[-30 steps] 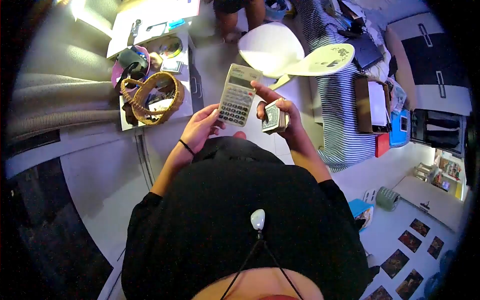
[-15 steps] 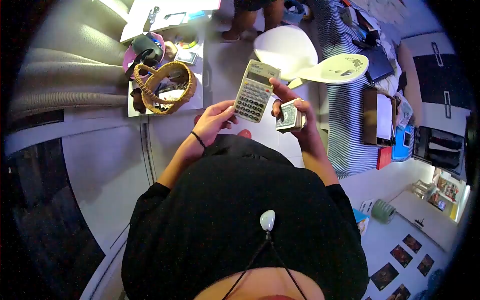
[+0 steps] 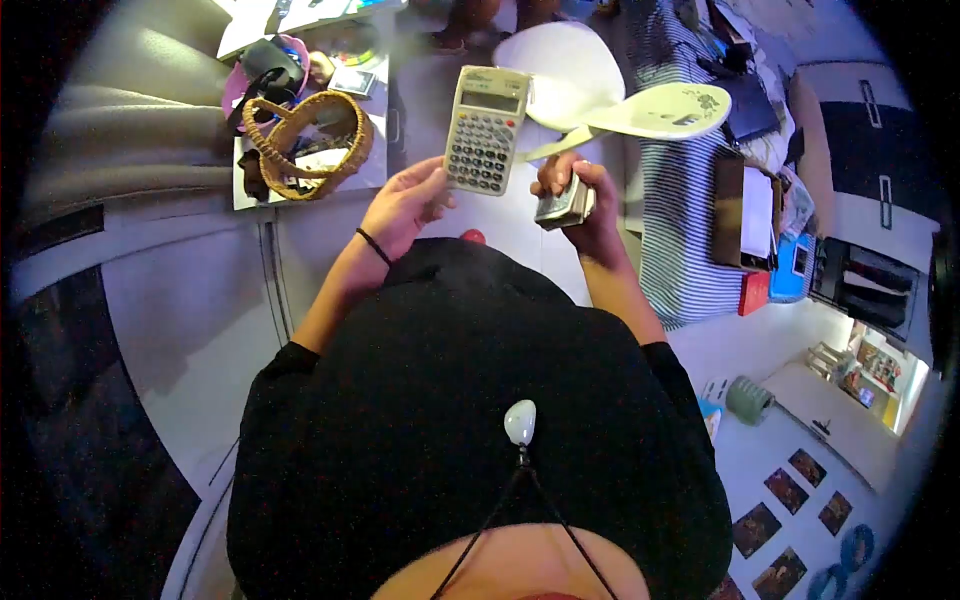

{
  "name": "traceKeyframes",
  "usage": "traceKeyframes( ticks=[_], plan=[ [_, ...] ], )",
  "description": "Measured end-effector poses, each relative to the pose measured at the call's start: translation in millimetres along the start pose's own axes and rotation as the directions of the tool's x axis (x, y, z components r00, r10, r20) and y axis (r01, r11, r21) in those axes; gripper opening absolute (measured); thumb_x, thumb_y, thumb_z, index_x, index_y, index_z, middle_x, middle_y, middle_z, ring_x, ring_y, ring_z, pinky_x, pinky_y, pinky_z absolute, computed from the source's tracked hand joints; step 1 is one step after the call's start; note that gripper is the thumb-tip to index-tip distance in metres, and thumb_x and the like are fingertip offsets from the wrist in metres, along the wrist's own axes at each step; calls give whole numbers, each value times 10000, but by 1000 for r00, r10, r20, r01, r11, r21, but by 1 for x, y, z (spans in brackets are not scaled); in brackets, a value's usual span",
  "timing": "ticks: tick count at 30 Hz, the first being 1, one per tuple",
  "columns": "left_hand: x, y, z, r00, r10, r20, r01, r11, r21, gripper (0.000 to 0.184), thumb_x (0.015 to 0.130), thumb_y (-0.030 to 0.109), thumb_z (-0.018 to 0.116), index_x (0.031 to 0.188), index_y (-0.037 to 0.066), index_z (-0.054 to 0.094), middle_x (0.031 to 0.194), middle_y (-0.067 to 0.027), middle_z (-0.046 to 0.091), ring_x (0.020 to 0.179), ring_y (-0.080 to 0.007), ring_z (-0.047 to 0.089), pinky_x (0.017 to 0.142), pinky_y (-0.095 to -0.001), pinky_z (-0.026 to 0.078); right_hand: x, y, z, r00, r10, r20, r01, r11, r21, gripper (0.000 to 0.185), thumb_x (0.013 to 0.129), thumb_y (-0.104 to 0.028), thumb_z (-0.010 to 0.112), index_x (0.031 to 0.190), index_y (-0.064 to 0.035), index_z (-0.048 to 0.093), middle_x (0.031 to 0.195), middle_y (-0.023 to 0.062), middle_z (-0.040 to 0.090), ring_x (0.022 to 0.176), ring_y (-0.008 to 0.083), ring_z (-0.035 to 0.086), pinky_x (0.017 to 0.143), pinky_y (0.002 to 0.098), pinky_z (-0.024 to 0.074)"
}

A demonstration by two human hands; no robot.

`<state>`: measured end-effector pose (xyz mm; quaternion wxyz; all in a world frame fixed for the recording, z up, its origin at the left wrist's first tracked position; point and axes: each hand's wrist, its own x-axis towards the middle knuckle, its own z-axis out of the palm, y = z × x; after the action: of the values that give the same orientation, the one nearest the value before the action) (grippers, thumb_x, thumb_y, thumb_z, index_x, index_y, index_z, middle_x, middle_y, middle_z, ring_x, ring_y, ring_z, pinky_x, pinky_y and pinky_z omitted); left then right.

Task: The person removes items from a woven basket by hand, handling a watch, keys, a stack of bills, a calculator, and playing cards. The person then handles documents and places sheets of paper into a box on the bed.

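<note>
A pale calculator [image 3: 484, 130] with a dark display and rows of keys is held up in front of me. My left hand [image 3: 405, 205] pinches its lower left edge between thumb and fingers. To the right, my right hand [image 3: 585, 195] is closed around a thick stack of banknotes [image 3: 563, 205], gripped near my chest's front. The right fingers are curled over the stack and stand apart from the calculator. Behind both hands is a white chair [image 3: 565, 75] with a pale, flower-printed backrest.
A wicker basket [image 3: 362, 150] with small items stands on a white table at the left, beside a pink basket [image 3: 235, 90]. On the right, a striped cloth [image 3: 680, 220] covers a bed or table bearing a cardboard box [image 3: 728, 215]. Another person's legs [image 3: 475, 15] show at the top.
My right hand's fingers have come off the calculator and curled around the banknote stack, which is now tilted. The calculator stays in my left hand. The view has shifted slightly.
</note>
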<state>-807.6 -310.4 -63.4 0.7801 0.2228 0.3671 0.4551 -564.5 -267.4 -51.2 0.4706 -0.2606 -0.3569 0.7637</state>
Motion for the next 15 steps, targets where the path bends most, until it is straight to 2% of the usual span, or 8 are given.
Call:
traceKeyframes(
  ticks=[1,2,3,4,7,11,13,15],
  plan=[
    [-2,2,1,999,-52,14,53,998,-42,320,891,199,523,1174,49,521,935,14,598,700,-47,512,590,-167,388,0,2,-1,1000,-6,-15,6,1000,13,345,839,-340,446,657,-51,493,613,47,459,641,175,468,670,309,417],
    [0,0,1,999,-9,37,9,1000,-16,323,889,201,527,1174,49,521,948,17,596,702,-45,510,599,-168,392,1,3,-1,1000,-11,-29,12,1000,26,400,872,-371,418,639,-55,490,601,47,454,629,173,466,656,300,414],
    [1,-1,0,999,-27,33,28,999,-24,325,889,201,527,1176,49,519,952,18,595,704,-46,510,601,-168,394,1,1,1,998,12,-60,-16,997,-74,536,910,-473,330,601,-63,484,568,50,447,576,169,454,612,284,402],
    [1,0,1,999,-45,29,46,998,-32,327,889,200,527,1178,48,518,956,20,594,706,-47,510,604,-168,395,1,1,1,991,61,-121,-78,988,-136,631,891,-569,280,568,-66,483,534,51,436,531,165,439,561,260,378],
    [5,-3,-6,997,-71,37,74,996,-59,334,879,182,540,1182,45,514,976,17,595,715,-49,519,600,-163,400,3,1,4,969,127,-213,-183,945,-272,713,853,-646,251,536,-58,500,510,37,445,489,128,411,484,233,325],
    [3,-2,-5,995,-94,33,97,992,-77,329,880,173,537,1182,45,516,960,13,600,710,-53,520,590,-162,399,4,8,-4,957,222,-185,-264,932,-248,736,864,-634,232,590,-34,557,521,33,474,462,103,411,441,217,309],
    [2,-2,-5,992,-122,21,124,988,-91,329,879,172,538,1181,42,516,951,17,600,707,-51,517,586,-161,397,6,9,5,897,248,-366,-342,914,-220,630,907,-526,284,618,-26,534,496,32,402,463,126,376,479,237,316],
    [4,-4,-6,995,-94,16,95,992,-78,332,880,169,536,1184,38,512,929,18,596,687,-46,504,571,-153,386,5,10,5,895,281,-345,-371,900,-229,602,911,-506,295,670,-15,547,498,28,401,463,121,375,477,236,315]
  ],
)
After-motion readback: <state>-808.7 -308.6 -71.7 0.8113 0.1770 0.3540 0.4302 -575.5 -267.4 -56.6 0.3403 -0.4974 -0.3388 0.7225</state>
